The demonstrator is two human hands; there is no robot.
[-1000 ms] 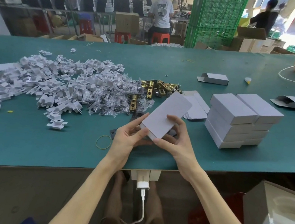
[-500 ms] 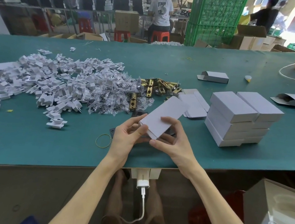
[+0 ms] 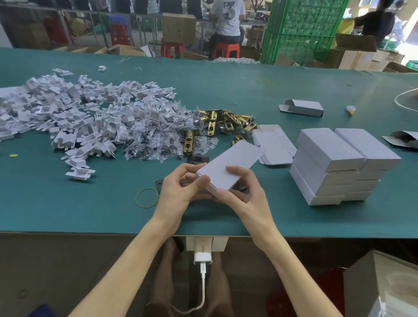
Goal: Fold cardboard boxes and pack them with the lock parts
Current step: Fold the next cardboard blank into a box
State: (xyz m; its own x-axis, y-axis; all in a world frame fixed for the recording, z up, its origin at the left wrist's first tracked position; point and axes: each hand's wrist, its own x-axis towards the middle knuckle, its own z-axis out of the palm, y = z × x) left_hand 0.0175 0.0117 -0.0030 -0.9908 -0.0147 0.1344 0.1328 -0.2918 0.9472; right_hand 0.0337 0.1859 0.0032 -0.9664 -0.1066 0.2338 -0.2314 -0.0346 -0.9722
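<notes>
The cardboard box (image 3: 228,158) sits in the middle of the frame, just above the surface (image 3: 41,204). Your left grip (image 3: 180,191) pinches its near corner and your right grip (image 3: 242,196) is curled round the same end. You seem to be closing the near end, so press the flap in squarely while bracing the side walls. The stack of boxes (image 3: 342,168) waits at right.

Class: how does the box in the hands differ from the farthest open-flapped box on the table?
The held box is gripped by the left hand and right hand; the far box lies untouched on the table. The held box points diagonally away; the far box lies crosswise. The far box's end flap is open; the held box shows none open. Both are plain pale cardboard.
</notes>
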